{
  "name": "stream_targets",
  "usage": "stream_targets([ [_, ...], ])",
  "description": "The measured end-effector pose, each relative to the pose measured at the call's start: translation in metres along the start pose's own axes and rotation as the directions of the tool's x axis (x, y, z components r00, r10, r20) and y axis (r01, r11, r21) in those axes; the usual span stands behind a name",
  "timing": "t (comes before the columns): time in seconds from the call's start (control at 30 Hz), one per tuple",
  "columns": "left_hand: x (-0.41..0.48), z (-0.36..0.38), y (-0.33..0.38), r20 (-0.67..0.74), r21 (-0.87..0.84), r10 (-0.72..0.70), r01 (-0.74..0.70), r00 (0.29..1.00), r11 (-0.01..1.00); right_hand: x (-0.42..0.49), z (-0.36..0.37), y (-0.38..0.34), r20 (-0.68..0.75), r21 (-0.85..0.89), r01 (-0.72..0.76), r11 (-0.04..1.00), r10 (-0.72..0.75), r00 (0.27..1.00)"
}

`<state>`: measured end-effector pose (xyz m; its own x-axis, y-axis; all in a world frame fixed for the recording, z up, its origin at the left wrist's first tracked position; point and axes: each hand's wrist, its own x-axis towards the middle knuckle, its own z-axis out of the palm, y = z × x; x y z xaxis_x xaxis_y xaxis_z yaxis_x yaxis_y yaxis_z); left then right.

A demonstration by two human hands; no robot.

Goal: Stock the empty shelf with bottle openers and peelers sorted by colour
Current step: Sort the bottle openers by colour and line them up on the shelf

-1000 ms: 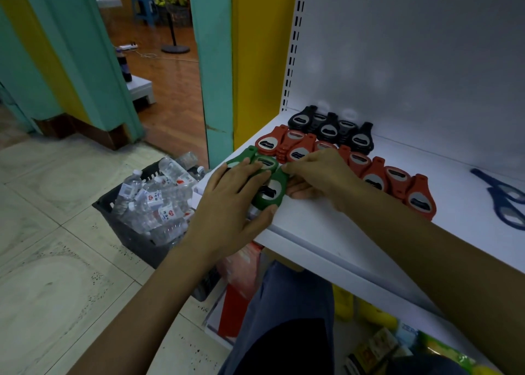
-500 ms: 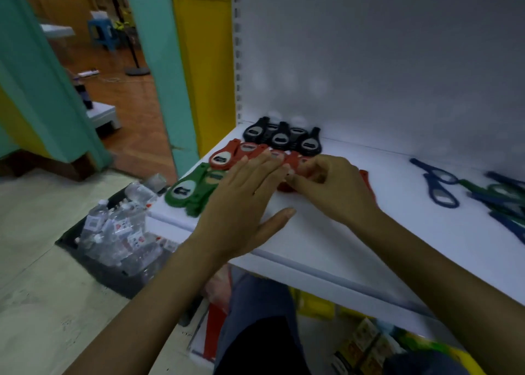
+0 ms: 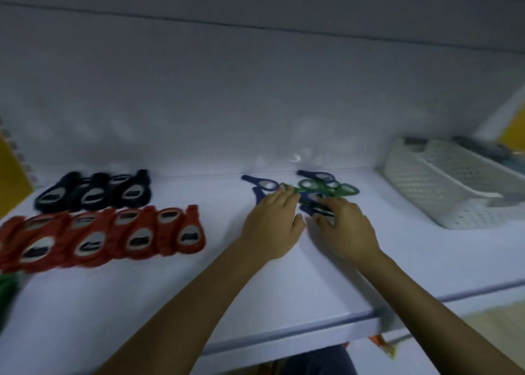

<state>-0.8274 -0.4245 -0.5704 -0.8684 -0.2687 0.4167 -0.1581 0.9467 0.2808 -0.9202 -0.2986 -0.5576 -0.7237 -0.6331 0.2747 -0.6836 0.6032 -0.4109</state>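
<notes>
**Peelers heap, both hands on it**

Blue and green peelers (image 3: 326, 188) were heaped on the shelf (image 3: 142, 303) just left of the white basket (image 3: 443, 187). The left hand (image 3: 272, 224) was laid on them, fingers fairly straight. The right hand (image 3: 343, 229) was touching the heap, its grip too blurry to be told. Red bottle openers (image 3: 113, 235) and black bottle openers (image 3: 93, 192) were lined up well left of the basket.

- It was a shop, with a white display shelf (image 3: 312, 289).
- Identical red bottle openers (image 3: 136, 238) and black bottle openers (image 3: 93, 195) lay in rows.
- A white basket (image 3: 426, 192) stood alongside.
</notes>
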Motion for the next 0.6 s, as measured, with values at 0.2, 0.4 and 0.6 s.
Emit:
stream_targets([
  [0.2, 0.015, 0.026, 0.001, 0.016, -0.094, -0.023, 0.024, 1.000, 0.995, 0.030, 0.000, 0.027, -0.052, -0.056, -0.127, 0.990, 0.124, 0.991],
  [0.4, 0.019, 0.029, -0.008, -0.081, -0.151, -0.062, 0.049, 0.995, 0.987, 0.043, 0.015, -0.001, -0.060, -0.012, 0.054, 0.998, -0.055, 0.997],
  [0.6, 0.021, 0.037, -0.011, -0.095, -0.074, -0.137, 0.131, 0.986, 0.989, 0.064, 0.013, 0.021, -0.143, -0.051, -0.093, 0.994, 0.085, 0.986],
])
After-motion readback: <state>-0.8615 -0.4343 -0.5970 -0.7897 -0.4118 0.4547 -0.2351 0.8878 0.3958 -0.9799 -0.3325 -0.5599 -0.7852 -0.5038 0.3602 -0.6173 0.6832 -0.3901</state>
